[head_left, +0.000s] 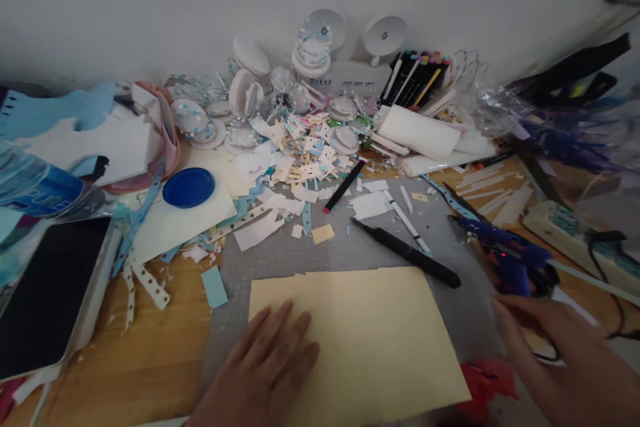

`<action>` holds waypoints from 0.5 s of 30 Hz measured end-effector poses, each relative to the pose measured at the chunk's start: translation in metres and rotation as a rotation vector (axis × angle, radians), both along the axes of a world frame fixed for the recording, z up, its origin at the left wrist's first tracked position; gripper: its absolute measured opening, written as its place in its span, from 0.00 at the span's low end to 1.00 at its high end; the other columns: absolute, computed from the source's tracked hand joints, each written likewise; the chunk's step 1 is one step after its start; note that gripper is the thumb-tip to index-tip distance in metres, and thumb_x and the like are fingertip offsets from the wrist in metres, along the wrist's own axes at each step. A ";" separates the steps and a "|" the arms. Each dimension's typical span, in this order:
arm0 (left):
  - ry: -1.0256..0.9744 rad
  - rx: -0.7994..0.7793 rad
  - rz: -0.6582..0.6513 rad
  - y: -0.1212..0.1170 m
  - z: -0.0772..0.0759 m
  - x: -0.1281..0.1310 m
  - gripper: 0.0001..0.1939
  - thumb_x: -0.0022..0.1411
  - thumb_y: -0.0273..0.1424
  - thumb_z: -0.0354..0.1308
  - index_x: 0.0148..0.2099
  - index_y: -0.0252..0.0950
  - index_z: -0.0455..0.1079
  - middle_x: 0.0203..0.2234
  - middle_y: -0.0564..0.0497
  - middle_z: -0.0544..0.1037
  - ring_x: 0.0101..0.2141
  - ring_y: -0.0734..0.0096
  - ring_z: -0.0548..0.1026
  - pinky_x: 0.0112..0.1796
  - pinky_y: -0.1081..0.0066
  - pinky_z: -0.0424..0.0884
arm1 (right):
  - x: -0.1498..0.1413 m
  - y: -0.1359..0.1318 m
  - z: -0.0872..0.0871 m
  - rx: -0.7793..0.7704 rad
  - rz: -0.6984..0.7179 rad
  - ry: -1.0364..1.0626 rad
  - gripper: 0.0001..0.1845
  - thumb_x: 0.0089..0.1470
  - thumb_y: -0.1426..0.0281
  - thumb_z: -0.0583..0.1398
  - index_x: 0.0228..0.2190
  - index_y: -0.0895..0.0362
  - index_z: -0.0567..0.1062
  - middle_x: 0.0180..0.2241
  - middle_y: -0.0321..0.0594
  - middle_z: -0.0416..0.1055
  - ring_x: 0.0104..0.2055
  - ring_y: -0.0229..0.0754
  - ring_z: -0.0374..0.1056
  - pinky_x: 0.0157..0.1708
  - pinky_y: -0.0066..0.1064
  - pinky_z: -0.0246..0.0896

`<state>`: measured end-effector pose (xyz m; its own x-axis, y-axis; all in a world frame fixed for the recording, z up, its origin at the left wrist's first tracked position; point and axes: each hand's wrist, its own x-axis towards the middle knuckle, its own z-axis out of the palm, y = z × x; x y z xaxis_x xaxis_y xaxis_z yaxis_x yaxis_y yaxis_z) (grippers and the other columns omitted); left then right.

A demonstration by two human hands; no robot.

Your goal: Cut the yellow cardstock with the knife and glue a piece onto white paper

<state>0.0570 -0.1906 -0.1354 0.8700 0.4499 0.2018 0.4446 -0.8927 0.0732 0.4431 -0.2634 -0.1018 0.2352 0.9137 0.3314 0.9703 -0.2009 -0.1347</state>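
A sheet of pale yellow card (380, 340) lies on the grey cutting mat (270, 257). Its far edge is slightly uneven. My left hand (270, 360) is spread flat on the sheet's left part. Off the sheet's right side is my right hand (565, 360), blurred, its thumb and forefinger curved round a gap. A thin dark and white curved piece shows beneath that gap; whether the hand touches it is unclear. Beyond the card lies a black pen-shaped tool (410, 255), and farther off a black marker with red ends (345, 185).
Paper scraps (310, 153) and decorated white pieces heap along the wall. A blue glue gun (510, 253) and power strip (585, 240) lie right. At left are a phone (55, 287), water bottle (40, 187) and blue lid (189, 187). Red material (487, 387) sits near the card's corner.
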 end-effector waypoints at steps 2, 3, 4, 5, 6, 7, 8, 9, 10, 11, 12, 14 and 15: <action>-0.011 -0.053 0.004 -0.004 -0.002 0.000 0.32 0.60 0.46 0.58 0.63 0.38 0.62 0.64 0.43 0.61 0.66 0.46 0.48 0.60 0.50 0.56 | -0.022 0.027 0.007 0.010 0.199 -0.025 0.10 0.61 0.60 0.53 0.41 0.50 0.68 0.36 0.44 0.71 0.40 0.52 0.70 0.42 0.43 0.65; -0.021 -0.082 -0.003 -0.006 -0.002 -0.001 0.34 0.60 0.48 0.58 0.63 0.37 0.61 0.64 0.42 0.60 0.66 0.47 0.49 0.60 0.51 0.57 | -0.029 0.041 0.007 0.011 0.267 -0.049 0.13 0.61 0.60 0.52 0.43 0.53 0.69 0.39 0.46 0.71 0.43 0.53 0.69 0.45 0.44 0.64; -0.029 -0.109 -0.011 -0.008 -0.003 -0.001 0.36 0.59 0.50 0.57 0.64 0.36 0.61 0.64 0.41 0.60 0.66 0.48 0.51 0.60 0.51 0.57 | -0.033 0.055 0.004 -0.017 0.320 -0.067 0.17 0.61 0.60 0.52 0.46 0.56 0.69 0.41 0.49 0.70 0.45 0.54 0.68 0.46 0.45 0.63; -0.036 -0.129 -0.016 -0.010 -0.004 -0.002 0.36 0.59 0.50 0.57 0.64 0.35 0.60 0.64 0.41 0.61 0.65 0.49 0.52 0.60 0.52 0.57 | -0.036 0.067 0.001 -0.054 0.370 -0.083 0.20 0.62 0.60 0.52 0.48 0.59 0.69 0.43 0.51 0.70 0.47 0.55 0.67 0.47 0.46 0.63; -0.047 -0.137 -0.016 -0.013 -0.004 -0.002 0.36 0.60 0.50 0.57 0.64 0.34 0.61 0.64 0.40 0.61 0.65 0.49 0.52 0.60 0.52 0.57 | -0.037 0.078 -0.004 -0.091 0.402 -0.109 0.21 0.62 0.60 0.52 0.49 0.61 0.69 0.43 0.53 0.69 0.47 0.55 0.67 0.47 0.46 0.63; -0.059 -0.135 -0.013 -0.015 -0.003 -0.003 0.36 0.60 0.50 0.56 0.63 0.34 0.61 0.64 0.40 0.62 0.65 0.49 0.53 0.60 0.53 0.57 | -0.037 0.086 -0.009 -0.122 0.422 -0.136 0.21 0.62 0.61 0.52 0.48 0.63 0.69 0.43 0.53 0.70 0.46 0.55 0.67 0.46 0.46 0.63; -0.071 -0.130 -0.006 -0.017 -0.001 -0.003 0.35 0.60 0.50 0.56 0.63 0.33 0.62 0.63 0.39 0.62 0.65 0.49 0.53 0.60 0.53 0.57 | -0.036 0.093 -0.014 -0.142 0.436 -0.164 0.20 0.62 0.62 0.52 0.47 0.64 0.70 0.42 0.53 0.70 0.44 0.54 0.67 0.45 0.46 0.64; -0.076 -0.127 -0.001 -0.018 0.001 -0.002 0.35 0.61 0.50 0.56 0.62 0.33 0.62 0.63 0.39 0.63 0.65 0.49 0.54 0.60 0.53 0.57 | -0.035 0.097 -0.018 -0.151 0.442 -0.197 0.18 0.62 0.64 0.51 0.45 0.64 0.71 0.41 0.53 0.70 0.42 0.54 0.68 0.43 0.45 0.64; -0.069 -0.131 0.005 -0.019 0.004 -0.002 0.34 0.61 0.49 0.57 0.62 0.32 0.62 0.62 0.39 0.64 0.64 0.48 0.55 0.60 0.52 0.58 | -0.034 0.100 -0.021 -0.154 0.446 -0.230 0.17 0.62 0.66 0.51 0.44 0.64 0.71 0.40 0.53 0.71 0.41 0.54 0.68 0.42 0.45 0.64; -0.058 -0.142 0.012 -0.020 0.008 0.000 0.34 0.60 0.48 0.58 0.61 0.32 0.63 0.62 0.38 0.64 0.64 0.48 0.56 0.60 0.52 0.59 | -0.033 0.101 -0.021 -0.156 0.452 -0.261 0.16 0.62 0.67 0.50 0.42 0.64 0.72 0.39 0.53 0.71 0.41 0.54 0.68 0.41 0.44 0.64; -0.034 -0.163 0.020 -0.021 0.011 0.001 0.34 0.59 0.46 0.60 0.61 0.32 0.63 0.62 0.38 0.65 0.63 0.48 0.58 0.59 0.52 0.60 | -0.032 0.100 -0.020 -0.160 0.458 -0.292 0.15 0.62 0.68 0.49 0.42 0.64 0.71 0.39 0.53 0.71 0.41 0.54 0.68 0.41 0.44 0.64; 0.009 -0.208 0.035 -0.021 0.019 0.004 0.35 0.56 0.45 0.64 0.61 0.32 0.63 0.62 0.37 0.64 0.62 0.46 0.60 0.58 0.51 0.61 | -0.032 0.097 -0.014 -0.149 0.453 -0.348 0.15 0.63 0.69 0.49 0.42 0.64 0.71 0.39 0.54 0.71 0.41 0.54 0.68 0.41 0.43 0.64; 0.022 -0.231 0.037 -0.021 0.021 0.005 0.36 0.54 0.44 0.65 0.60 0.31 0.63 0.62 0.36 0.64 0.62 0.45 0.60 0.58 0.51 0.62 | -0.031 0.093 -0.008 -0.140 0.437 -0.366 0.16 0.63 0.68 0.48 0.42 0.64 0.70 0.40 0.55 0.71 0.41 0.55 0.68 0.41 0.43 0.64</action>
